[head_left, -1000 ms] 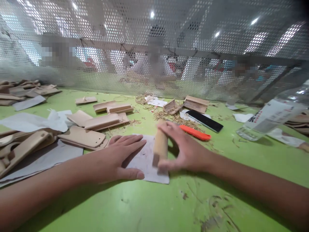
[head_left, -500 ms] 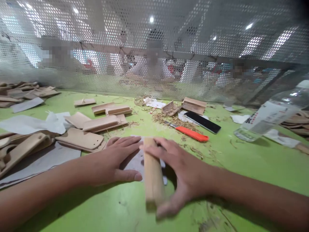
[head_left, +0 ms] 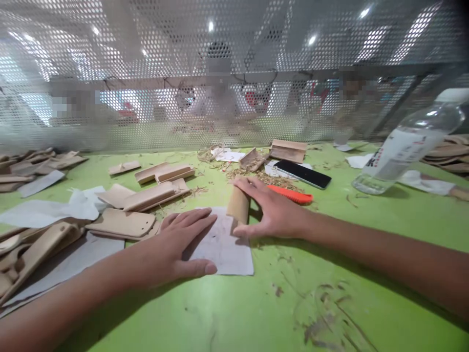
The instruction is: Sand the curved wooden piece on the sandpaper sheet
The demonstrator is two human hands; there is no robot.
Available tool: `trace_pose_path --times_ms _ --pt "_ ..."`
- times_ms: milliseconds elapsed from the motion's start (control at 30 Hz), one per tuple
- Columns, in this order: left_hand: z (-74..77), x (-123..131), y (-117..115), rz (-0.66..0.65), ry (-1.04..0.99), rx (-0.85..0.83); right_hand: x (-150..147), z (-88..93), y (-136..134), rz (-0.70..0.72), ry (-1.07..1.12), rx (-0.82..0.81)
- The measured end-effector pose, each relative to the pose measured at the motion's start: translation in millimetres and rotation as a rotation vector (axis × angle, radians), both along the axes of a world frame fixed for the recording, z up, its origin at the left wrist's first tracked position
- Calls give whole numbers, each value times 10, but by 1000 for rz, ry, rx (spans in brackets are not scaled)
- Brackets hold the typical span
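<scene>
My left hand lies flat with its fingers stretched out over the left side of a pale square sheet on the green table. My right hand grips a light wooden piece, thumb at its near end and fingers at its far end. The piece rests at the far right edge of the sheet. Just beyond my right hand, an orange-handled cutter lies partly hidden by the fingers.
Curved wooden pieces and white paper lie to the left. A black phone and wood shavings are behind my right hand. A plastic bottle stands at the right. Perforated metal mesh rises along the back; people are behind it.
My right hand has pushed the wooden piece away from me, towards the far edge of the sheet, uncovering more of it. My left hand has stayed in place.
</scene>
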State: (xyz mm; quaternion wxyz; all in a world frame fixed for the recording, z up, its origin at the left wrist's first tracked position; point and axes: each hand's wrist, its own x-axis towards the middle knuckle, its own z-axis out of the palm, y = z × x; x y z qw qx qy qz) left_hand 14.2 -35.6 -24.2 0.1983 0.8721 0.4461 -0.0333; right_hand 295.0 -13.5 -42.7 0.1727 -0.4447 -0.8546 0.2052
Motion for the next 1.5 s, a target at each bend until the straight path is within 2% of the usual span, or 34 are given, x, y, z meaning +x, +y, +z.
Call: trace_pose_path --times_ms 33,133,167,200,333,367,467,500,533,667,833,1000,1033,1133,1167,1267,1333,1433,1500 --pt "0 -2 3 -7 -2 -3 -5 4 -16 27 5 -8" --pt "-4 -7 16 -37 -21 -10 -42 19 -89 291 55 -28" --pt "-7 -9 19 -37 -25 -9 -51 28 -90 319 43 -22" --pt "-11 -10 21 -33 -30 -2 -55 39 -72 289 13 -19" --pt "-21 -22 12 -16 -44 7 -36 80 24 27 -97 -25" --pt "-22 -25 8 -15 -49 0 -31 81 17 41 -100 -39" --pt "-13 -22 -3 -14 -55 -20 -8 54 -32 328 -17 -49" --pt "-7 -17 -6 -12 -52 -18 3 38 -32 367 -7 -44" --pt "-1 -10 -9 -8 -45 -14 15 21 -19 356 -3 -23" --pt "17 5 -17 1 -27 -6 40 -33 32 130 -10 80" --pt "13 -12 -14 -26 -43 -15 14 -30 -55 363 -28 5" --pt "28 -9 -8 -16 -37 -10 13 -20 -14 144 -45 71" --pt "29 -8 -7 -19 -42 -13 7 -22 -24 174 -29 59" --pt "23 -5 -3 -37 -53 -19 -15 -19 -53 379 7 11" --pt "19 -4 -1 -36 -49 -15 -16 -11 -48 380 -2 12" --pt "5 -4 3 -15 -21 -10 -5 17 -3 183 -29 70" --pt "-3 -13 -1 -11 -20 -25 0 25 -3 135 -27 80" --pt "-6 -34 -10 -38 -50 -53 -2 12 -35 326 -7 23" --pt "2 -42 -14 -43 -54 -54 4 -4 -27 371 0 42"
